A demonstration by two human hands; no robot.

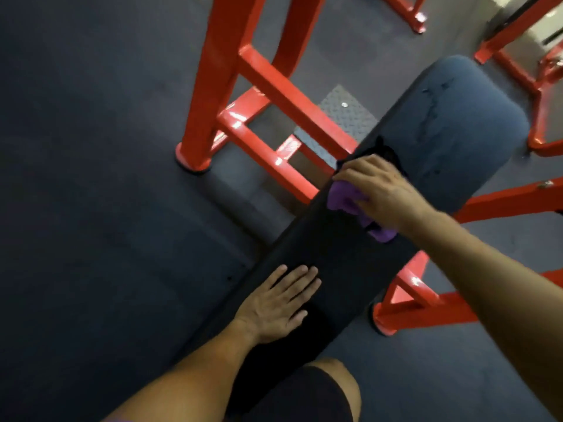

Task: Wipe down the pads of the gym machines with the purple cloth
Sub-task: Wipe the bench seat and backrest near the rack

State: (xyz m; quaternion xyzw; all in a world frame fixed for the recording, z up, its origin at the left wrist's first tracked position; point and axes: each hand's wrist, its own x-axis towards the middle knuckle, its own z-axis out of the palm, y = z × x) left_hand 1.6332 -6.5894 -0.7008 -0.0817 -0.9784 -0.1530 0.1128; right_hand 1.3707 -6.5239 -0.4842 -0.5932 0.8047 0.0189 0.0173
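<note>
1. Head view, counted: 2 hands, 1 purple cloth [347,201], 1 long black bench pad [320,269], 1 wider blue-grey pad [466,123] at its far end, 1 grey tread plate [341,117].
2. Right hand [380,190] pressed down on the cloth, fingers bent over it, bunching it against the black pad near the seam with the blue-grey pad. Cloth showing at both sides of the hand.
3. Left hand [277,303] flat on the near stretch of the black pad, fingers straight and spread, holding nothing.
4. Edges: cloth at the pad's left long edge; left hand close to the same edge. Bare black surface between both hands. Visible wear marks on the blue-grey pad.
5. Surroundings: red steel frame [268,86] close along the left of the pad, upright posts and crossbars over the tread plate. More red tubing [426,303] under and right of the pad, feet on dark floor [91,178].
6. Knee in dark shorts [320,388] just beside the pad's near end.
</note>
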